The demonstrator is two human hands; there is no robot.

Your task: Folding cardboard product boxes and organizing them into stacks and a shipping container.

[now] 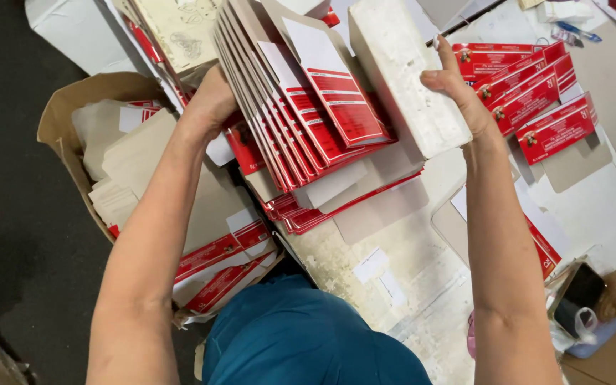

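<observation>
The left hand [212, 100] gripped one end of a fanned stack of flat cartons [301, 121] over the table [408, 285] — the right hand [458, 89] clasped a white block [404, 71] against the other end.

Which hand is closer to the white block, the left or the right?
Right. The right hand grips the white block at its edge; the left hand is apart, holding the fanned cards.

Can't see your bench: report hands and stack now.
Left hand braces fanned stack of flat red-and-white cartons. Right hand grips white block against it. Loose cartons lie right.
</observation>
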